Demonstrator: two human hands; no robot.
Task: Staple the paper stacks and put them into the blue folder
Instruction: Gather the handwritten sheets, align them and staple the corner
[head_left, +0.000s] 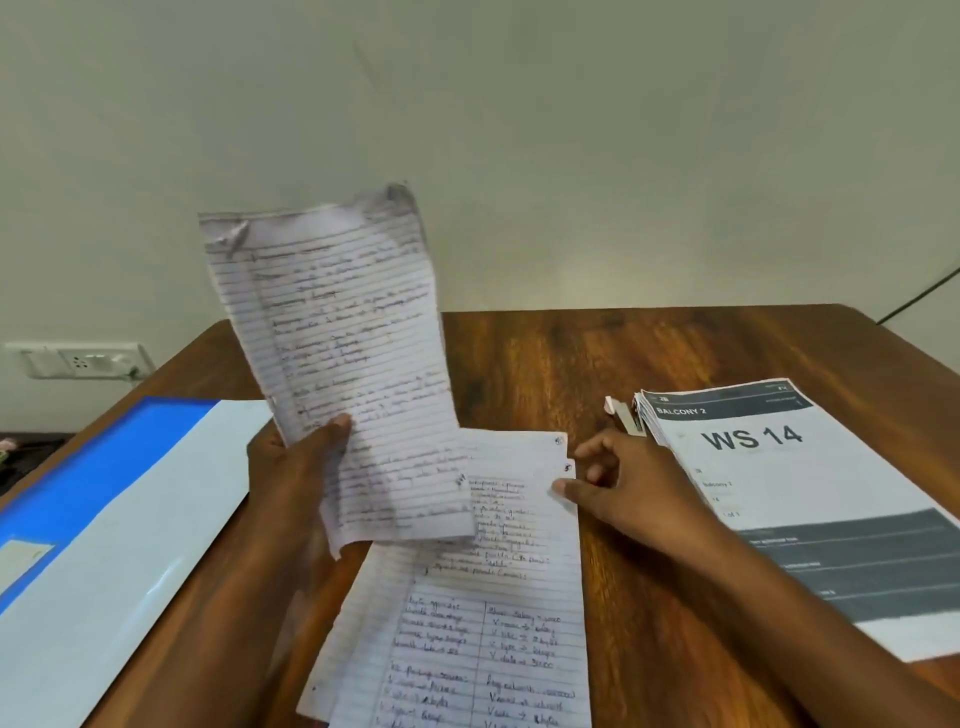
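Above table (597, 364), left grip (291, 467) holds lined sheets (353, 364); blue folder (104, 493) open.

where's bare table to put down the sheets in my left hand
Bare wood lies along the far edge of the table, behind the lined pages and the WS 14 stack. A narrower strip runs between those two, partly under the right hand. The blue folder fills the left side.
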